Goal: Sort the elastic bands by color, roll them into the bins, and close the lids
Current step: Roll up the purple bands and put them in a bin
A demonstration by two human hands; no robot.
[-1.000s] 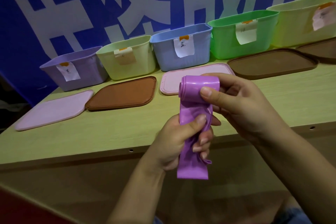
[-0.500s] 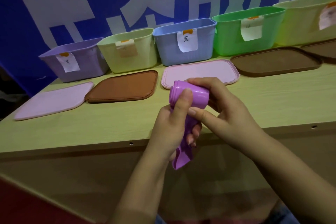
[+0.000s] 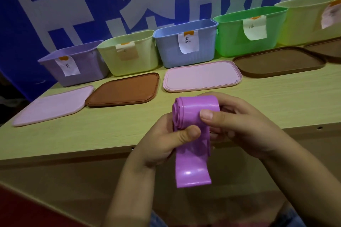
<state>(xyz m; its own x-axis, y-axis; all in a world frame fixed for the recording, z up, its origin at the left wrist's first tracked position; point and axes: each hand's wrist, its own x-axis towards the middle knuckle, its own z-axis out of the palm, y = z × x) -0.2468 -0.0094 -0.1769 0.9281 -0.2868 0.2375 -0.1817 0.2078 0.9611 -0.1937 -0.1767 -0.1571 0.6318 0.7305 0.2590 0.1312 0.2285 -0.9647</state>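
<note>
Right hand pinches the rolled top of the purple band, thumb on the near face of the coil, fingers curled round behind it. Left hand grips the band just below the coil, thumb pressed on the flat strip. Both hands are clamped on the band, held in the air above the near edge of the bench, touching nothing else.

Head view, risks as I judge them:
- Coil is only partly wound and a loose tail hangs down below the hands. The material looks springy and slick, so if either thumb eases off, the roll likely unwinds.
- Layers at the coil's left end look slightly stepped. Keep rolling like that and it may telescope into a cone, which won't sit tidy in a bin.
- Destination: purple bin sits far left in the row, well apart from the hands. A long carry one-handed is where the roll could pop open.
- Bin label is too blurred to read, so the colour match is my guess from the bin's colour.
- Pink lid lies flat in front of that bin, not yet on.

Band relative to hands: coil between right thumb and fingers, strip running down through the left grip, tail free below.
</note>
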